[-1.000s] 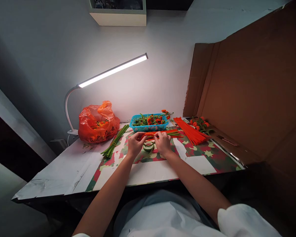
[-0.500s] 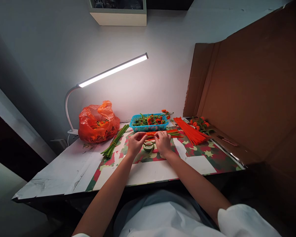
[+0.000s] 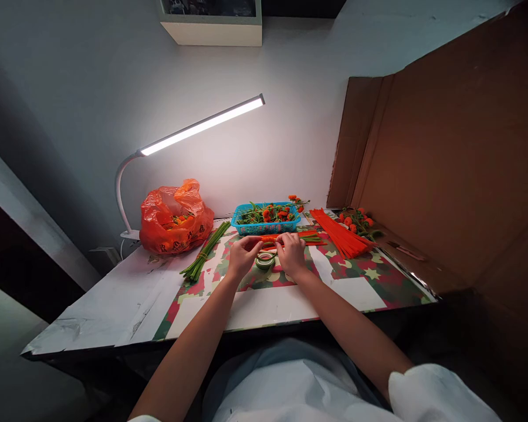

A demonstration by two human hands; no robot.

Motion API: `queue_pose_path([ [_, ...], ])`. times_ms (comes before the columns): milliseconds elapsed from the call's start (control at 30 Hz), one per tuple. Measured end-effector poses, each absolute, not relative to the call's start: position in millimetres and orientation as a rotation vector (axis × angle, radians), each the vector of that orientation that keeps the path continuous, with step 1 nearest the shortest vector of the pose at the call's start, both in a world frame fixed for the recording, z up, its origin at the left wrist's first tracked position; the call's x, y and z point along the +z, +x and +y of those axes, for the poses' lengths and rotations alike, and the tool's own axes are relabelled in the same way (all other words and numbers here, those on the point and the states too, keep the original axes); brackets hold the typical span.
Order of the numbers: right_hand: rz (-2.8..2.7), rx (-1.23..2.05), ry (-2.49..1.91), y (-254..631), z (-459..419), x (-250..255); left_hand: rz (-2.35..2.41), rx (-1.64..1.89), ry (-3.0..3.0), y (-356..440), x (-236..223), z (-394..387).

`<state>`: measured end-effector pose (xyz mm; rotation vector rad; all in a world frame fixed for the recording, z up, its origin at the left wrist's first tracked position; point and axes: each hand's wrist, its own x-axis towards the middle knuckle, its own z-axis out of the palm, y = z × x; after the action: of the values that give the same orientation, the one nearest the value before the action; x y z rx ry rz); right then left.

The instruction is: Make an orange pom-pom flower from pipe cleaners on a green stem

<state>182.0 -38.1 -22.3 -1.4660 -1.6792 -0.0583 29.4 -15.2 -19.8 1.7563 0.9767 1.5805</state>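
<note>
Both my hands are over the patterned mat (image 3: pixel 356 275) at the table's middle. My left hand (image 3: pixel 242 257) and my right hand (image 3: pixel 291 254) pinch the two ends of a short orange pipe-cleaner piece (image 3: pixel 268 238) held level between them, fingers closed. A roll of green tape (image 3: pixel 264 261) lies on the mat right below, between the hands. More orange and green stems (image 3: pixel 310 236) lie just beyond my right hand.
A blue basket (image 3: pixel 266 218) of orange flowers with green stems stands behind the hands. A bundle of green stems (image 3: pixel 205 252) lies left, an orange plastic bag (image 3: pixel 175 218) further left under a desk lamp (image 3: pixel 202 125). Orange sticks (image 3: pixel 341 234), flower heads (image 3: pixel 356 221) and a cardboard wall (image 3: pixel 449 152) are on the right.
My hands have barely moved; the fingers shifted slightly on the orange piece, which sits a little lower and closer to the tape roll.
</note>
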Motion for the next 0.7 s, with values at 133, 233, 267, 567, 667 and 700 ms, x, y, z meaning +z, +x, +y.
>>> queue_pose_path([
  [133,-1.673,-0.069,-1.466,181.9,-36.7,-23.1,0.986,1.6,1.753,29.7,-20.5,-14.1],
  [233,-1.668,-0.082,-1.467,182.2,-36.6,-22.9,0.993,1.616,1.753,29.6,-19.9,-14.3],
  [267,-1.667,-0.087,-1.466,182.3,-36.8,-22.8,0.994,1.618,1.754,29.5,-19.5,-14.7],
  [567,-1.667,-0.131,-1.44,182.8,-37.3,-23.5,0.984,1.629,1.741,29.7,-19.2,-15.7],
  [667,-1.655,-0.14,-1.445,183.7,-35.6,-24.2,0.987,1.656,1.721,28.7,-21.4,-12.2],
  [700,-1.651,-0.141,-1.449,184.0,-35.1,-24.2,0.989,1.667,1.712,28.0,-21.9,-10.9],
])
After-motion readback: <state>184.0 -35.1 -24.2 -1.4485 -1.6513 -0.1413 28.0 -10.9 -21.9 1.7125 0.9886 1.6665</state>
